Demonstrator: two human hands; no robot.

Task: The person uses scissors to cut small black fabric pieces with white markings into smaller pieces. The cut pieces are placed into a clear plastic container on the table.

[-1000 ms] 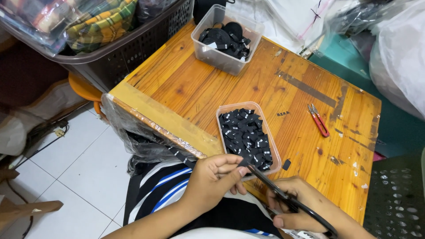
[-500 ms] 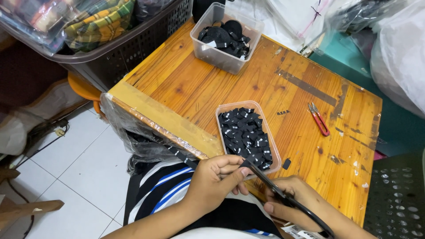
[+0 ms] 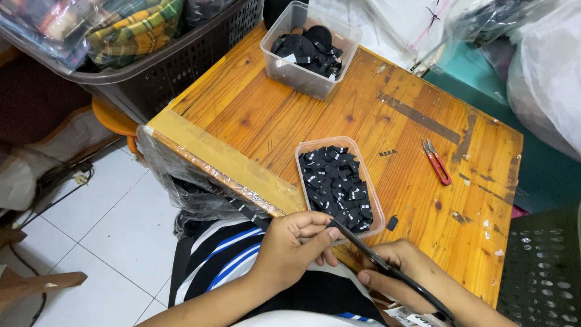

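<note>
The left hand (image 3: 295, 242) is pinching a black strip (image 3: 242, 210) between its fingers, and the right hand (image 3: 407, 274) is grasping black scissors (image 3: 387, 269), whose blades are reaching toward the left fingers. Just beyond both hands, a clear tray (image 3: 305, 151) of small black pieces is sitting on the wooden tabletop (image 3: 290, 121). Farther to the right, red snips (image 3: 437, 162) are lying. Far ahead, another clear box (image 3: 289, 72) is holding black rolls.

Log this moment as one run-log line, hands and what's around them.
left hand: pinching black strip | right hand: holding black scissors | near: tub of black pieces, red snips
</note>
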